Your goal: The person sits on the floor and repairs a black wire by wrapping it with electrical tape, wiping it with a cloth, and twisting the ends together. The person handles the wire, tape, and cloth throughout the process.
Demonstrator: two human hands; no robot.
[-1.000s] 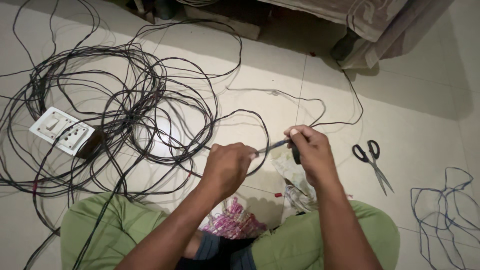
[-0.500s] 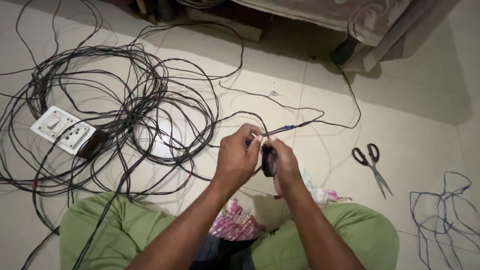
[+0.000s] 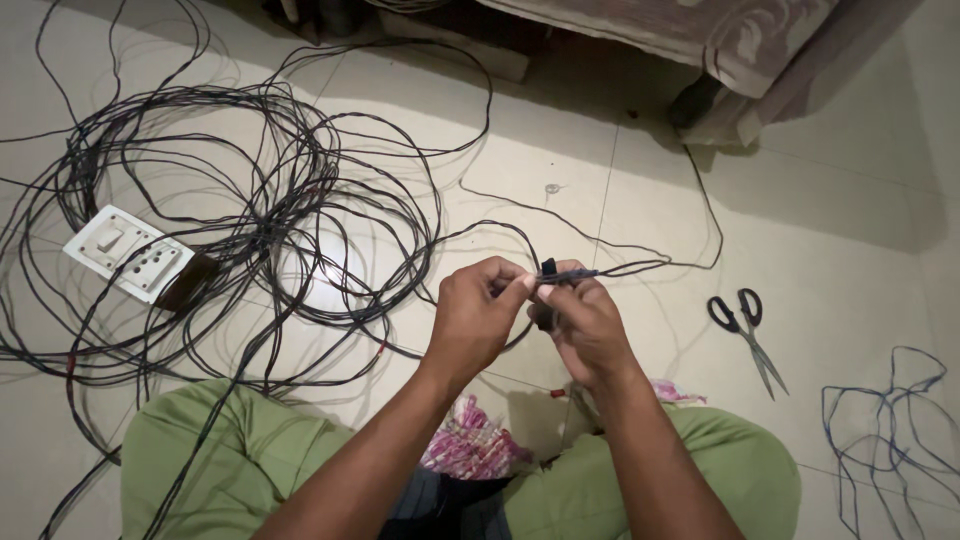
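Nearest the camera, the person's legs in green trousers (image 3: 230,460) are folded on the tiled floor (image 3: 560,170), with a pink and white plastic wrapper (image 3: 470,445) lying between the knees. Just above them both forearms come together over the floor. The left hand (image 3: 478,315) is clenched, thumb and forefinger pinching a thin dark wire (image 3: 610,270) at its near end; the right hand (image 3: 585,320) touches it fingertip to fingertip, its grip closed on the same wire and on a small black object (image 3: 547,268) whose kind cannot be told. From the hands the wire runs away to the right, curving up towards the furniture. To the right of the hands, well apart, a pair of black-handled scissors (image 3: 745,325) lies flat on the floor, and near the right edge sits a loose bundle of bluish wire (image 3: 890,430). To the left, a large tangled coil of dark cable (image 3: 250,220) spreads over the tiles, with a white switch-and-socket plate (image 3: 125,250) resting on its left part. Farthest off, at the top, stands the lower edge of a piece of furniture under a patterned cloth (image 3: 720,35).
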